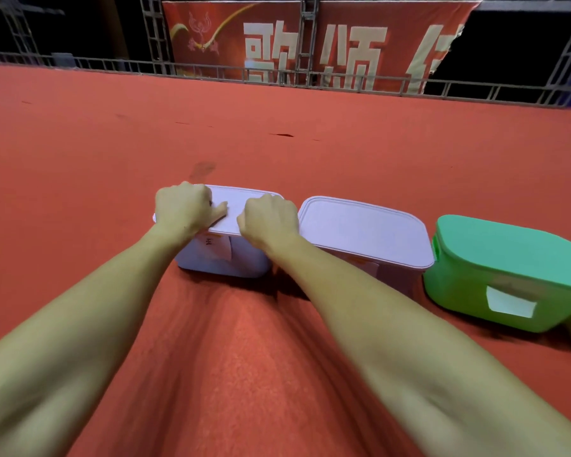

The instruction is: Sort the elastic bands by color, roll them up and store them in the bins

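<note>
With both fists set on one lid, the scene reads as follows, clock directions taken from the picture's centre.

Step in hand: judged to be opening or pressing shut the left white bin (223, 258); which of the two cannot be told.

Left hand (185, 209): curled over the left end of the white lid (234, 206), at about 11 o'clock, thumb lying flat on the lid top.

Right hand (269, 217): curled over the lid's right end, at about 12 o'clock; the two hands are apart, each clamped on the same lid.

Elastic bands: none in sight; whether any lie inside the closed bins cannot be told.

Other bins: middle white bin (365, 235), lid on, just beside the first at 2 o'clock; green bin (508, 275), lid on, at 3 o'clock, with a blank white label (510, 303) on its front.

Next move, as a judgement: if opening, lift both ends evenly so the light bin does not rise with the lid; the right hand has little room against the middle bin.

Open room: red carpet floor (277, 357) lies bare toward 6, 9 and 12 o'clock.

Edges: metal railing (112, 65) and red banner (277, 44) bound the far side, well apart from the bins.
</note>
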Demonstrator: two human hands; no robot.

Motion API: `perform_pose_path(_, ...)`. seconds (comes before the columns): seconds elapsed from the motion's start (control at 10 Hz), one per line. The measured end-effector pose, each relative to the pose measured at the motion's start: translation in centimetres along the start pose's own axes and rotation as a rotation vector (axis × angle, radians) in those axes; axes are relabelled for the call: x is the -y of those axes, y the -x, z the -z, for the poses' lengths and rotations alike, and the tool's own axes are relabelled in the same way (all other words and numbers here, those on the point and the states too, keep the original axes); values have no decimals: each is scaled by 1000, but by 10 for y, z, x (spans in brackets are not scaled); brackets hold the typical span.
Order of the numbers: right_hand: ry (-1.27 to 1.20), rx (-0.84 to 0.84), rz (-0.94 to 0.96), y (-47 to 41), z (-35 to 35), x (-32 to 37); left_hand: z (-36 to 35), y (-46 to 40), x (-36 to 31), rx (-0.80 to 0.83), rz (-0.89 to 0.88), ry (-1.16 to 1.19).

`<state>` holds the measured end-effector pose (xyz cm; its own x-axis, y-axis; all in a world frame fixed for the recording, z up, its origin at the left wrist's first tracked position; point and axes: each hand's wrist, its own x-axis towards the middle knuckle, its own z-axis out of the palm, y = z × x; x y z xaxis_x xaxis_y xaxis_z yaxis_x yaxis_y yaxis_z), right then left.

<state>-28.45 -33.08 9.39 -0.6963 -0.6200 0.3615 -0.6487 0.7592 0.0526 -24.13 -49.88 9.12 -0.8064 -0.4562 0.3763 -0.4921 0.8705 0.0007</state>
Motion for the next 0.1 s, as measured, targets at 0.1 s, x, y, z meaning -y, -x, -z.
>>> perform_pose_path(0.1, -75, -31, -1, 13, 6, -23, 16, 12, -14, -50, 72, 94)
